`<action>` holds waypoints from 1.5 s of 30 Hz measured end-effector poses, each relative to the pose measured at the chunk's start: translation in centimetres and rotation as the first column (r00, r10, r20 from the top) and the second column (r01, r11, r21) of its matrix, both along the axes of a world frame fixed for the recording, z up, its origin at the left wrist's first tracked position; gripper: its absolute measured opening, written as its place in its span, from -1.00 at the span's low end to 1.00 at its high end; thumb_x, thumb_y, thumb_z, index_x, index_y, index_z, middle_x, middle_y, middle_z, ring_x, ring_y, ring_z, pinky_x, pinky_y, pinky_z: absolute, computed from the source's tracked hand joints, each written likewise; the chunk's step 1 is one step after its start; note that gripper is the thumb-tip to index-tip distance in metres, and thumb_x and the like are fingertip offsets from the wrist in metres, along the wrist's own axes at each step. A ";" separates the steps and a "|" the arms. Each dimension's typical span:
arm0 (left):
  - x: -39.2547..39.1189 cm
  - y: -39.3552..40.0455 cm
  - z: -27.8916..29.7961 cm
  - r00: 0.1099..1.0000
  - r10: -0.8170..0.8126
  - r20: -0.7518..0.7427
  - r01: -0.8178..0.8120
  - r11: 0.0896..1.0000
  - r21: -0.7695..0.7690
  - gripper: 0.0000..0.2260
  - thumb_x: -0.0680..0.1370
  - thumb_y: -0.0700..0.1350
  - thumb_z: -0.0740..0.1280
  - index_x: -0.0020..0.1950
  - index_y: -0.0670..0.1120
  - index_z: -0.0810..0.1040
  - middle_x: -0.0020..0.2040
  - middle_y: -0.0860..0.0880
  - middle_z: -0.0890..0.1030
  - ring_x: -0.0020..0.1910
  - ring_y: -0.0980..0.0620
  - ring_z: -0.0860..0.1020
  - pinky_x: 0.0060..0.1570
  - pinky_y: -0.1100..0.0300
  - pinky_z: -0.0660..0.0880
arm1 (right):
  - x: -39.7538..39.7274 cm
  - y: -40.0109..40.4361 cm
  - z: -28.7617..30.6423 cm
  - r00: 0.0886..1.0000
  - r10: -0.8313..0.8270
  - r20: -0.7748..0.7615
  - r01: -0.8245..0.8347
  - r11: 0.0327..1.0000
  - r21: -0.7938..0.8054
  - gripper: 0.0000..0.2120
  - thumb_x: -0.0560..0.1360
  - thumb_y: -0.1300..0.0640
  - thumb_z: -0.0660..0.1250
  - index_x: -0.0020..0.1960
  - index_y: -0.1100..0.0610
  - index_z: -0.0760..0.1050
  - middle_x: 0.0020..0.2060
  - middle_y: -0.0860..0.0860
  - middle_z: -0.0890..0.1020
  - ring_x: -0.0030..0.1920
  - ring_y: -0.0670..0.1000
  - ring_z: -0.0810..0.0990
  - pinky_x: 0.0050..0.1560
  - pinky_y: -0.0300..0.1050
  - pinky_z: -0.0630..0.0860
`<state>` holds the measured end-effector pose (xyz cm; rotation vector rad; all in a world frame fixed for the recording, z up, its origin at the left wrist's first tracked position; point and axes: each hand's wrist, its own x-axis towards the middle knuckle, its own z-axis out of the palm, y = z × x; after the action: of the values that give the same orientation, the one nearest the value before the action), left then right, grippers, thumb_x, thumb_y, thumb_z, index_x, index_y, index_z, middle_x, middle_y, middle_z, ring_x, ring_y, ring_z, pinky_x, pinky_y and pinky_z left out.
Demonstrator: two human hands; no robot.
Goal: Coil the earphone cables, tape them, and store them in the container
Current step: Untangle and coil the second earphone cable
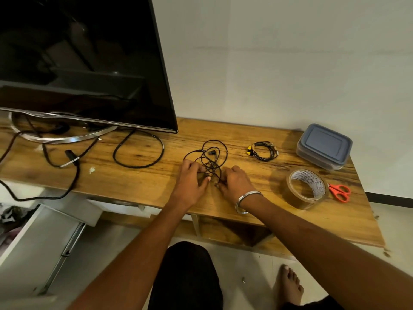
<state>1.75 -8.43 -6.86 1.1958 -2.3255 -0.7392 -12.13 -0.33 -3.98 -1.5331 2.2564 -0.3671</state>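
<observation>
Earphone cable (211,161) lies tangled on desk (143,175) | left hand (190,181), right hand (234,183) pinch strands | light, limp, snag-prone; best gathered by loops.

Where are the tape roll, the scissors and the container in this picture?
tape roll (290,193): head view, on its brown outer band, near side.
scissors (339,192): head view, on the orange handles.
container (324,143): head view, on the middle of its closed blue-grey lid.
</observation>
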 end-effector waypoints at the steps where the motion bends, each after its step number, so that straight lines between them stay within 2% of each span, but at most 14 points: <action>1: 0.1 0.1 0.0 1.000 -0.008 0.014 0.008 1.000 0.011 -0.81 0.51 -0.07 0.40 0.07 -0.08 0.51 0.11 -0.03 0.42 0.12 0.00 0.42 0.14 0.09 0.45 | 0.1 0.0 -0.1 1.000 0.006 -0.005 -0.006 1.000 0.001 -0.71 0.48 0.04 0.32 0.13 0.16 0.44 0.10 0.13 0.46 0.13 0.15 0.45 0.15 0.01 0.45; 5: 0.1 0.3 0.0 1.000 -0.027 0.006 0.027 0.999 0.041 -0.86 0.51 -0.11 0.39 0.03 -0.08 0.51 0.07 -0.01 0.47 0.10 0.00 0.43 0.12 0.04 0.46 | 0.4 0.0 0.0 0.999 0.036 0.006 -0.036 0.999 0.012 -0.72 0.47 0.09 0.31 0.15 0.16 0.42 0.12 0.13 0.44 0.14 0.16 0.45 0.15 0.05 0.46; 10: -0.2 0.6 0.3 0.995 -0.073 -0.061 0.079 0.992 0.098 -0.91 0.51 -0.16 0.40 -0.04 -0.11 0.53 -0.06 -0.04 0.56 -0.06 -0.01 0.53 -0.04 0.07 0.53 | 0.4 0.1 0.3 0.998 0.031 0.062 -0.031 0.999 0.007 -0.77 0.44 0.13 0.33 0.08 0.14 0.44 0.06 0.10 0.47 0.11 0.14 0.47 0.13 0.07 0.47; 14: -0.5 0.7 0.9 0.998 -0.043 -0.042 0.048 0.990 0.133 -0.88 0.59 -0.01 0.28 -0.03 -0.04 0.54 -0.12 0.01 0.60 -0.15 0.05 0.57 -0.15 0.10 0.55 | 0.0 0.0 0.3 1.000 0.008 0.006 -0.008 1.000 -0.010 -0.73 0.47 -0.01 0.27 0.08 0.13 0.43 0.07 0.09 0.46 0.11 0.12 0.44 0.14 0.09 0.45; 17: -0.7 -0.4 1.2 0.993 0.116 -0.006 -0.116 0.993 -0.017 -0.88 0.62 -0.04 0.23 0.01 -0.06 0.51 -0.04 -0.02 0.56 -0.06 0.03 0.52 -0.07 0.07 0.52 | -0.5 -0.5 0.3 1.000 -0.005 0.011 0.005 1.000 -0.027 -0.75 0.50 -0.02 0.24 0.07 0.12 0.45 0.06 0.08 0.48 0.10 0.13 0.46 0.13 0.08 0.45; 21: -0.9 -3.0 1.1 0.966 0.252 0.055 -0.241 0.958 -0.158 -0.77 0.61 -0.14 0.20 0.25 -0.11 0.49 0.23 -0.06 0.45 0.22 -0.01 0.36 0.22 0.13 0.33 | -1.1 -0.7 -0.2 1.000 -0.016 -0.005 0.016 0.997 -0.073 -0.79 0.54 0.00 0.19 0.08 0.10 0.46 0.05 0.06 0.48 0.09 0.10 0.47 0.09 0.00 0.42; 24: -1.4 -4.5 1.1 0.945 0.290 0.152 -0.268 0.951 -0.152 -0.71 0.63 -0.09 0.20 0.32 -0.13 0.45 0.29 -0.10 0.42 0.28 -0.06 0.33 0.30 0.08 0.31 | -1.6 -0.7 -0.7 1.000 -0.009 -0.014 0.007 0.993 -0.117 -0.79 0.55 0.04 0.17 0.08 0.13 0.45 0.03 0.08 0.49 0.06 0.12 0.48 0.05 0.01 0.42; 29: -2.5 -5.1 1.1 0.919 0.321 0.230 -0.303 0.946 -0.112 -0.78 0.60 -0.11 0.24 0.19 -0.16 0.51 0.21 -0.13 0.48 0.21 -0.10 0.40 0.22 0.05 0.37 | -2.1 -0.8 -0.9 0.999 -0.023 0.031 0.029 0.982 -0.188 -0.85 0.54 0.11 0.18 0.05 0.14 0.44 0.02 0.08 0.48 0.04 0.10 0.47 0.06 0.05 0.47; 33: -2.3 -4.8 1.3 0.905 0.304 0.298 -0.283 0.953 -0.112 -0.77 0.61 -0.13 0.22 0.23 -0.18 0.48 0.25 -0.15 0.46 0.26 -0.13 0.37 0.26 0.02 0.34 | -2.1 -0.7 -0.7 0.998 -0.015 0.054 0.027 0.971 -0.237 -0.88 0.52 0.14 0.20 0.03 0.13 0.44 0.02 0.06 0.47 0.06 0.08 0.46 0.07 0.06 0.47; 35: -2.0 -4.5 1.8 0.942 0.261 0.210 -0.246 0.965 -0.095 -0.87 0.62 -0.14 0.20 0.13 -0.12 0.46 0.17 -0.12 0.50 0.18 -0.10 0.41 0.16 0.02 0.35 | -1.9 -0.6 -0.3 0.999 0.002 0.054 0.014 0.959 -0.285 -0.86 0.51 0.17 0.21 0.05 0.14 0.45 0.02 0.06 0.45 0.08 0.07 0.44 0.10 0.04 0.47; 37: -1.8 -3.9 2.7 0.986 0.161 0.033 -0.159 0.987 -0.033 -0.96 0.63 -0.15 0.18 0.01 -0.06 0.40 0.03 -0.12 0.55 0.00 -0.06 0.48 -0.06 0.07 0.40 | -1.7 -0.7 0.5 0.998 0.019 0.056 0.002 0.936 -0.353 -0.81 0.50 0.20 0.23 0.11 0.15 0.45 0.06 0.06 0.44 0.11 0.06 0.43 0.16 -0.02 0.45; 39: -1.8 -3.2 3.9 0.993 0.059 -0.105 -0.058 0.998 0.017 -0.97 0.64 -0.15 0.18 0.00 -0.07 0.39 -0.09 -0.08 0.56 -0.16 -0.02 0.51 -0.24 0.12 0.41 | -1.4 -0.7 1.8 0.998 0.035 0.051 -0.009 0.904 -0.427 -0.74 0.48 0.23 0.25 0.17 0.16 0.42 0.11 0.06 0.43 0.17 0.05 0.41 0.23 -0.06 0.41; 42: -2.3 -1.6 5.9 0.978 -0.038 -0.207 0.041 0.999 0.010 -0.97 0.64 -0.16 0.20 0.03 -0.10 0.41 -0.17 0.05 0.52 -0.26 0.15 0.48 -0.29 0.23 0.40 | -1.2 -0.6 3.5 0.996 0.041 0.083 0.004 0.872 -0.489 -0.65 0.47 0.26 0.27 0.25 0.19 0.36 0.18 0.08 0.40 0.22 0.04 0.39 0.27 -0.09 0.38; 45: -3.4 0.3 7.2 0.947 0.044 -0.318 -0.031 0.998 0.046 -0.96 0.63 -0.18 0.23 0.05 -0.14 0.44 -0.18 0.14 0.50 -0.22 0.27 0.48 -0.28 0.46 0.38 | -1.0 0.0 5.1 0.949 -0.054 0.311 0.214 0.834 -0.508 -0.63 0.50 0.19 0.31 0.25 0.21 0.29 0.11 0.06 0.41 0.06 0.00 0.47 0.07 -0.18 0.48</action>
<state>-1.62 -8.09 0.29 1.0456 -2.0250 -0.8980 -13.10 -0.31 1.10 -1.4345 2.1301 -1.2753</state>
